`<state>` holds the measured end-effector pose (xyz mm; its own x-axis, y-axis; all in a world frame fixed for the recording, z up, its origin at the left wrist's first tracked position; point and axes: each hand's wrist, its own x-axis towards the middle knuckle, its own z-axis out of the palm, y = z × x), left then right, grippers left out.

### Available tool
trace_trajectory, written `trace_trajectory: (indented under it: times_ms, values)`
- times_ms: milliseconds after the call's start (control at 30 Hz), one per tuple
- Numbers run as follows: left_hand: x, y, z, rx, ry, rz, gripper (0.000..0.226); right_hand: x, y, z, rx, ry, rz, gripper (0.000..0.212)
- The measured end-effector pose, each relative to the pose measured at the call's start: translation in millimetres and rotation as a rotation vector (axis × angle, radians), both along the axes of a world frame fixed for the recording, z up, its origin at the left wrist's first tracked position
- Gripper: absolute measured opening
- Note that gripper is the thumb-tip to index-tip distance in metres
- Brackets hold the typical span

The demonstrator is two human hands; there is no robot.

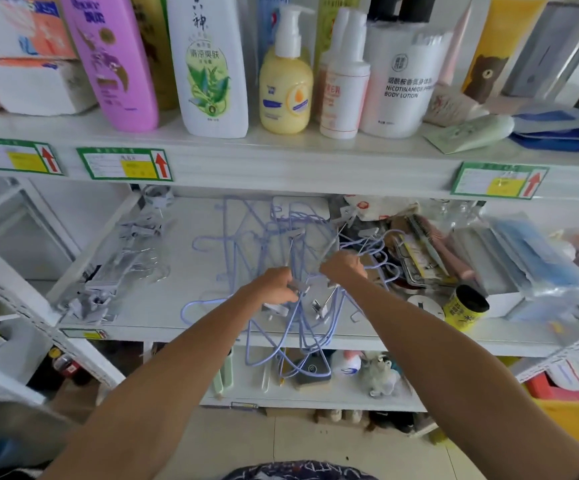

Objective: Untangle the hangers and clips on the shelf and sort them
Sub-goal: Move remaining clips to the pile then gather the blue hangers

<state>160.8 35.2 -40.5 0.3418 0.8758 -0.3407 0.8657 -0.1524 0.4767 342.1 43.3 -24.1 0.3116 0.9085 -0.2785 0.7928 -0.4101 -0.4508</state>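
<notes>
On the middle shelf [177, 306], mid-untangling: left hand [276, 287] clamped on a clip [300, 289], right hand [345, 266] closed around lavender hangers [281, 244]. Next: easing one hanger free.

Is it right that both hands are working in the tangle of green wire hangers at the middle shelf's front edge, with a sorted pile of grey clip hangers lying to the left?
Not quite: the head view shows the tangled wire hangers are light purple, not green. The rest holds: the left hand and right hand both grip the tangle at the middle shelf's front edge, and grey clip hangers lie to the left.
</notes>
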Motion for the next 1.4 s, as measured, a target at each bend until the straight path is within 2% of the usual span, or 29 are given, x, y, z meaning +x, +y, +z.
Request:
trace_trajectory:
  times_ms: [100,200,333,533,667,767,1000,1233,1400]
  values:
    - [-5,-1,-5,0.010,-0.027,0.047,0.042,8,0,12,0.081,0.012,-0.087,0.023]
    - [-6,1,-3,0.053,-0.063,0.075,0.033,11,-3,18,0.130,-0.032,-0.106,0.016]
    - [-1,2,1,0.083,-0.056,0.055,0.029,2,-11,13,0.170,-0.082,-0.112,0.021]
    - [8,7,-2,0.196,-0.162,0.054,0.031,-23,-16,-3,0.253,0.142,-0.151,0.030]
    - [14,14,-13,0.166,-0.090,0.065,0.030,-25,-26,-9,0.297,0.307,-0.185,0.032]
    - [16,14,-19,0.142,-0.086,0.062,0.018,-24,-42,-3,0.337,0.312,-0.180,0.031]
    - [11,11,-28,0.220,-0.200,0.106,0.022,-27,-36,-9,0.348,0.339,-0.188,0.029]
    - [7,20,-38,0.211,-0.225,0.113,0.032,-29,-9,-2,0.282,0.503,-0.307,0.020]
    - [9,22,-34,0.209,-0.269,0.124,0.030,-18,9,-4,0.300,0.611,-0.413,0.011]
